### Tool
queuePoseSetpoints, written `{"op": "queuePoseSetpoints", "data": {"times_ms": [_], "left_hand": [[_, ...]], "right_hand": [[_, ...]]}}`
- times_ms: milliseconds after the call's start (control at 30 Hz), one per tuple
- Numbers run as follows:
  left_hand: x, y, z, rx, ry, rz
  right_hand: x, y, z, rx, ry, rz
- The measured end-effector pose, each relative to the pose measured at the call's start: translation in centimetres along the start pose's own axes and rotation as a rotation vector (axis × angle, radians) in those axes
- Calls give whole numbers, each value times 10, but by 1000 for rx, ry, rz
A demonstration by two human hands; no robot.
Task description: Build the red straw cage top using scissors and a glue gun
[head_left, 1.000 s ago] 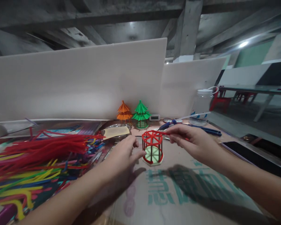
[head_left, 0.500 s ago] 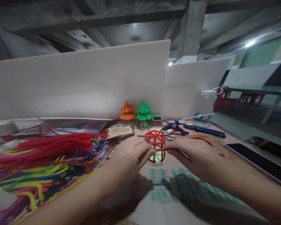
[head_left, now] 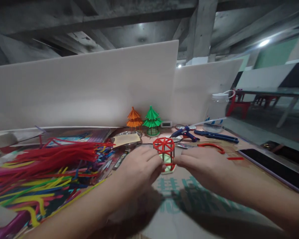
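A small pavilion-like frame (head_left: 163, 145) stands upright on the table in front of me, with a red spoked top, dark posts and a pale green base. A short piece of red pipe cleaner (head_left: 168, 164) spans the gap between my hands, in front of the posts. My left hand (head_left: 144, 164) pinches its left end, fingers closed. At the other end, the closed fingers of my right hand (head_left: 198, 162) grip it. Whether the piece touches the frame I cannot tell. Behind are an orange tiered pavilion (head_left: 134, 118) and a green one (head_left: 152, 119).
Many colored pipe cleaners (head_left: 54, 156) cover the left side. Behind my right hand lie a blue glue gun (head_left: 185, 133), dark blue pliers (head_left: 215, 136) and an orange-red curved handle (head_left: 211, 146). A phone (head_left: 274, 167) and a water bottle (head_left: 216, 111) are at right.
Both hands have come down slightly against the frame, and the red piece between them sits lower, nearer the base. The whole view has shifted a little.
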State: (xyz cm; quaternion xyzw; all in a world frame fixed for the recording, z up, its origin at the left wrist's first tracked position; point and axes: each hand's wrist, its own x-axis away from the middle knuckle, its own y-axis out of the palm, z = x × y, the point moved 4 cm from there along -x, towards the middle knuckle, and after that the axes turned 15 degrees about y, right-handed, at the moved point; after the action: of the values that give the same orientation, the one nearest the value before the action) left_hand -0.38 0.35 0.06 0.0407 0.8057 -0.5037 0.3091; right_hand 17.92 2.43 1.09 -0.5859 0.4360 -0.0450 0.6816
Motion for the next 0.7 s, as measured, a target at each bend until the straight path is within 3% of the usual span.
{"op": "queuePoseSetpoints", "data": {"times_ms": [233, 533, 700], "left_hand": [[7, -26, -30, -135, -42, 64], [20, -37, -61, -148, -182, 92], [22, -35, -65, -108, -232, 80]], "right_hand": [[-10, -31, 37, 183, -83, 87], [-16, -44, 86, 211, 198, 27], [-15, -44, 112, 179, 334, 32]]}}
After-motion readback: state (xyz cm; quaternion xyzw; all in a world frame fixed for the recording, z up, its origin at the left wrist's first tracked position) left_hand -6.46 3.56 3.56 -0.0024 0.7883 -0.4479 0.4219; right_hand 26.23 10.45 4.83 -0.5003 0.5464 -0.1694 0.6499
